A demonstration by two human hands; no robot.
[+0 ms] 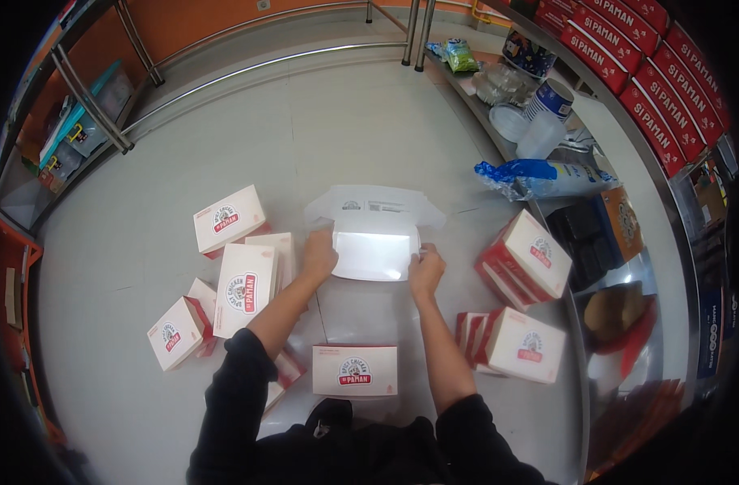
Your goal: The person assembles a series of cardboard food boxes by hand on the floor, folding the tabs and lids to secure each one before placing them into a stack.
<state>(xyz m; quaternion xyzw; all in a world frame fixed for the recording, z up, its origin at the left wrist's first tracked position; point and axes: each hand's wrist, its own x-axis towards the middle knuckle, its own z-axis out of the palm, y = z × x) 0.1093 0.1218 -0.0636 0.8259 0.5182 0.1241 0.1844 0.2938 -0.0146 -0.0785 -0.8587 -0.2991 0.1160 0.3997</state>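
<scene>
Between my two hands is a cardboard food box (373, 257), its white inside showing and its lid flap (375, 207) folded back away from me. My left hand (319, 257) is closed on the box's left side wall, the fingertips partly hidden. At the right front corner, my right hand (426, 271) pinches the opposite wall. Closer to my body, a closed white-and-red box (355, 371) lies on the floor.
Closed boxes (246, 291) lie in a loose pile on the left, more (539, 250) in stacks on the right. A steel shelf along the right carries paper cups (551, 99) and a blue plastic package (535, 178). Metal rails (272, 60) cross the far floor.
</scene>
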